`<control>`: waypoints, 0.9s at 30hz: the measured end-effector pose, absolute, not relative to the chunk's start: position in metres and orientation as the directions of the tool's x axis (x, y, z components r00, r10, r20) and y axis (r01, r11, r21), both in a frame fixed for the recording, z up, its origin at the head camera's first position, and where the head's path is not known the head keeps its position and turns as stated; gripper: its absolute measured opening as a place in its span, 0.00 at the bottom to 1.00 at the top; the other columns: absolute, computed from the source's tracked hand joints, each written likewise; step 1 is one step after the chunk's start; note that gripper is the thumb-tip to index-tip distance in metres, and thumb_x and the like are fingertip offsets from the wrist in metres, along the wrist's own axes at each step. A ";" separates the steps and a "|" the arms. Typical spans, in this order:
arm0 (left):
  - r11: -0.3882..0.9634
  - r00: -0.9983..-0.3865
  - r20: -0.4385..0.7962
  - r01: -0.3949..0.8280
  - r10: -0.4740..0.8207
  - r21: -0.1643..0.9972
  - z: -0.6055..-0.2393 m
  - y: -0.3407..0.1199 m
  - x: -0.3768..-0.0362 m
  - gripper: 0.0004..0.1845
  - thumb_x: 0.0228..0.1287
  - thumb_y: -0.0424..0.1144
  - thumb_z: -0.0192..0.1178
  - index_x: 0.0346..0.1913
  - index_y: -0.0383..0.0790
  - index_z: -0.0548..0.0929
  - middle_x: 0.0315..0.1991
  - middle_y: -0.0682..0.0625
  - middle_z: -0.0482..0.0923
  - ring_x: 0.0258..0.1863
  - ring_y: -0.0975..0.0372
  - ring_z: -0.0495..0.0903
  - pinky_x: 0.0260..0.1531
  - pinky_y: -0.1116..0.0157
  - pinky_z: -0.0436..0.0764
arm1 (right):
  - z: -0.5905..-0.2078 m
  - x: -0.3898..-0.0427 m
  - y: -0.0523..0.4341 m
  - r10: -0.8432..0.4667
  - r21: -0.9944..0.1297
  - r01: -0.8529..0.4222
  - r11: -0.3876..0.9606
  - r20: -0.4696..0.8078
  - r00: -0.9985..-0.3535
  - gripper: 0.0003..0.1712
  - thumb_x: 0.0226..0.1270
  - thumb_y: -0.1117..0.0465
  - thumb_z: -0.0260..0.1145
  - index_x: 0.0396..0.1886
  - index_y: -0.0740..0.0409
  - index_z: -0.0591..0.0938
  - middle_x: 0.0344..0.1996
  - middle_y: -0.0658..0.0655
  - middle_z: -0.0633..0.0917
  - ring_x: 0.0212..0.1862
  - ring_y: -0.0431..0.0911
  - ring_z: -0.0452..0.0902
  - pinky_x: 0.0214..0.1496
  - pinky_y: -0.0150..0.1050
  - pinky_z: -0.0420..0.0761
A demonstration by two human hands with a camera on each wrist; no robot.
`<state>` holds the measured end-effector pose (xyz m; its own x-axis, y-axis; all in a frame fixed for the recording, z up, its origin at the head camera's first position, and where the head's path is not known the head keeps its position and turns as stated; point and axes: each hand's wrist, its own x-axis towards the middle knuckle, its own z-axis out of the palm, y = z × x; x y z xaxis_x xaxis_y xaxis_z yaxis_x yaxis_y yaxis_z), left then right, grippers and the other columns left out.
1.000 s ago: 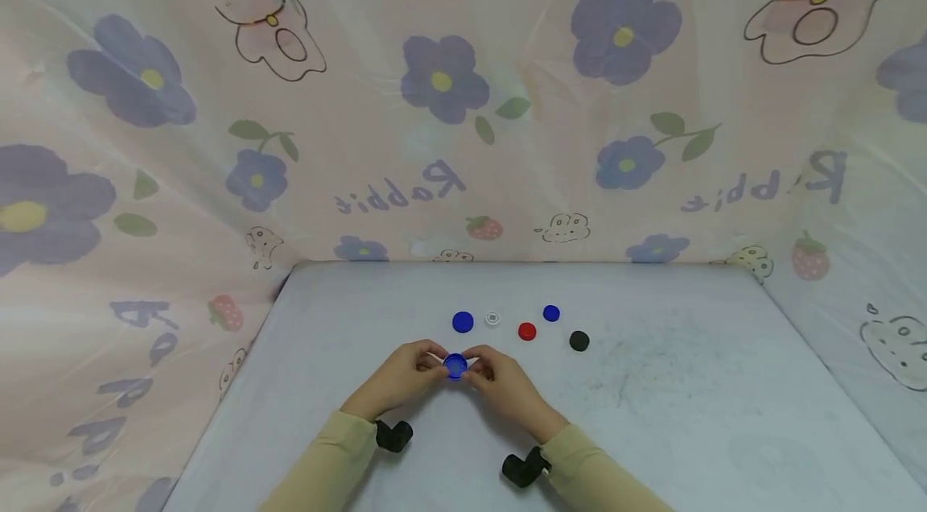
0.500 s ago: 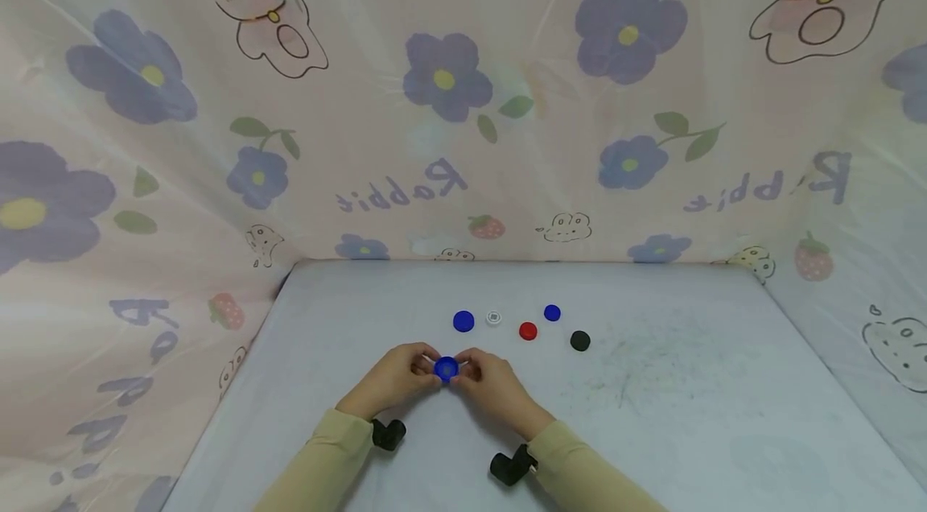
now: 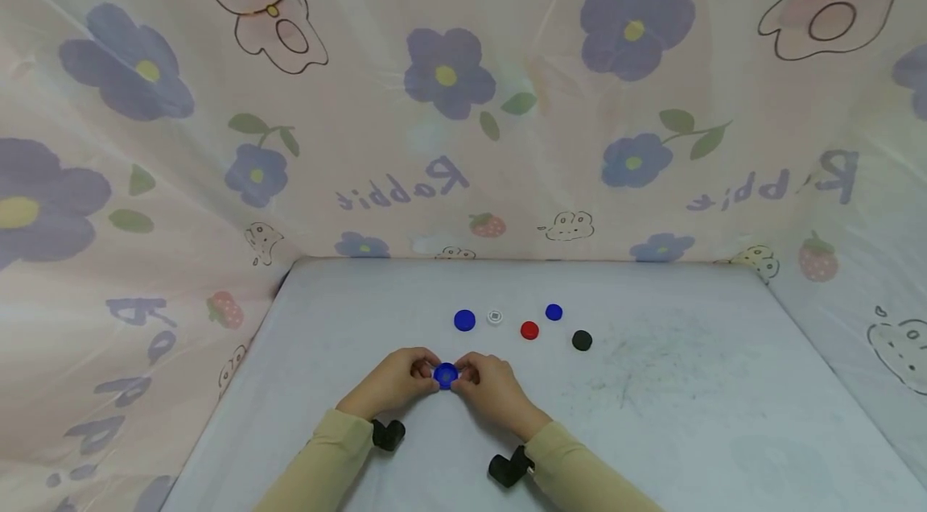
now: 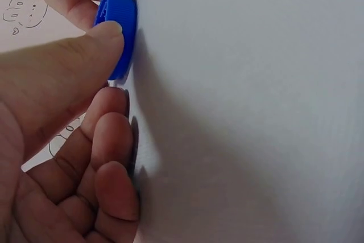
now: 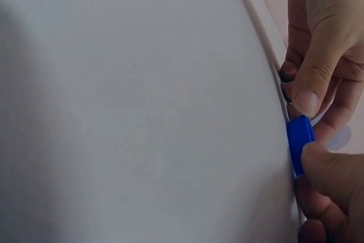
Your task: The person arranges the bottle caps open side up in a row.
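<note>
In the head view a blue bottle cap [image 3: 446, 376] lies between my two hands, its hollow side facing up. My left hand [image 3: 391, 381] pinches its left edge; the left wrist view has the thumb across the cap's ridged side [image 4: 129, 18], fingertips low along the white surface. On the opposite edge, my right hand [image 3: 497, 391] pinches with thumb and finger. From the right wrist, the cap [image 5: 300, 143] appears edge-on, close against the surface, with thumbs from both hands at its rim. Part of the cap is hidden by the fingers.
Beyond the hands lie a larger blue cap [image 3: 465, 320], a white cap [image 3: 495, 317], a red cap [image 3: 529, 331], another blue cap [image 3: 554, 311] and a black cap [image 3: 582, 340]. The white table [image 3: 688, 431] meets a patterned curtain [image 3: 529, 174] at its back edge.
Both hands have shifted the held blue bottle cap slightly left and closer to the person. The other caps stay where they were; the view tilts a little.
</note>
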<state>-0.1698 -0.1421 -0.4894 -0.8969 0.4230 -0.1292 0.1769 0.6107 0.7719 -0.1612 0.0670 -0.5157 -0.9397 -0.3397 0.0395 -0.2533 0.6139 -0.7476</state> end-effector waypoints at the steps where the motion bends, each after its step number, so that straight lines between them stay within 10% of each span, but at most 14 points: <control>1: 0.611 -0.896 -0.128 0.180 0.425 0.771 -0.489 -0.142 -0.170 0.14 0.60 0.36 0.68 0.48 0.39 0.82 0.30 0.54 0.77 0.30 0.63 0.74 0.31 0.66 0.73 | -0.516 -0.161 0.067 -0.341 -0.743 -0.257 0.617 0.042 -0.939 0.13 0.61 0.58 0.71 0.45 0.55 0.82 0.24 0.42 0.76 0.29 0.38 0.70 0.32 0.33 0.72; 27: 0.540 -0.938 -0.173 0.018 0.299 0.841 -0.483 -0.127 -0.235 0.25 0.59 0.39 0.69 0.59 0.40 0.77 0.44 0.46 0.78 0.41 0.58 0.78 0.42 0.58 0.78 | -0.512 -0.206 0.080 -0.124 -0.810 -0.081 0.581 0.010 -0.992 0.22 0.63 0.53 0.70 0.52 0.58 0.79 0.36 0.50 0.81 0.39 0.44 0.74 0.43 0.41 0.76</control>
